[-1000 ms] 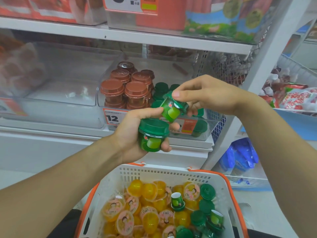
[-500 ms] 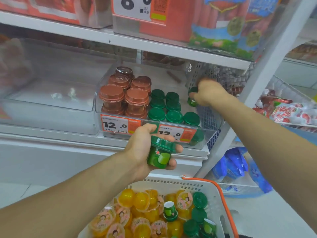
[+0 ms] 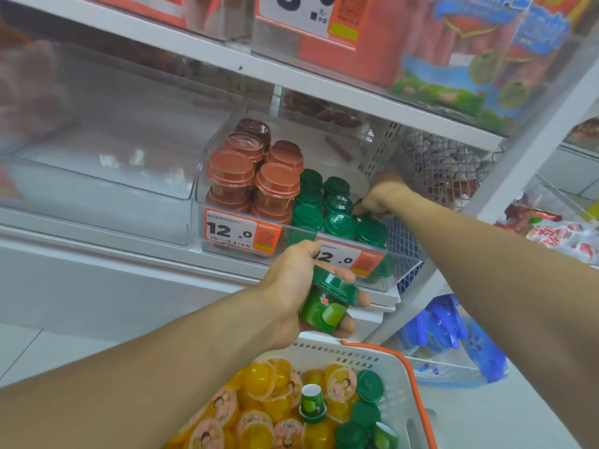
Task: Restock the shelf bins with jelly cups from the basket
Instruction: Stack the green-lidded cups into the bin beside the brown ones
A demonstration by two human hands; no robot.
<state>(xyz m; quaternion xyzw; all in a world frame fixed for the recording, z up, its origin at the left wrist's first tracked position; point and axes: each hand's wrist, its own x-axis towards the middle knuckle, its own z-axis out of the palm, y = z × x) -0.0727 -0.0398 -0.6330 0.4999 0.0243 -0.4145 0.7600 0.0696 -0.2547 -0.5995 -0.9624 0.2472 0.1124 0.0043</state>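
My left hand (image 3: 291,296) grips a green jelly cup (image 3: 327,301) on its side, just below the front of the clear shelf bin (image 3: 382,280). My right hand (image 3: 381,197) reaches into the bin's right rear corner, fingers curled down on a green cup (image 3: 363,213) among several green-lidded cups (image 3: 324,205). Brown-lidded cups (image 3: 252,176) are stacked in the bin's left half. Below me the white basket with orange rim (image 3: 402,367) holds yellow jelly cups (image 3: 259,406) and green ones (image 3: 366,403).
An empty clear bin (image 3: 97,196) sits left of the jelly bin. Orange price tags (image 3: 241,231) hang on the bin front. A white mesh divider (image 3: 437,163) and slanted shelf post (image 3: 518,176) bound the right side. Red and orange packages (image 3: 372,37) fill the shelf above.
My right hand carried its green cup from in front of the bin into the right rear corner and lowered it there. My left hand, still holding its cup, dropped lower.
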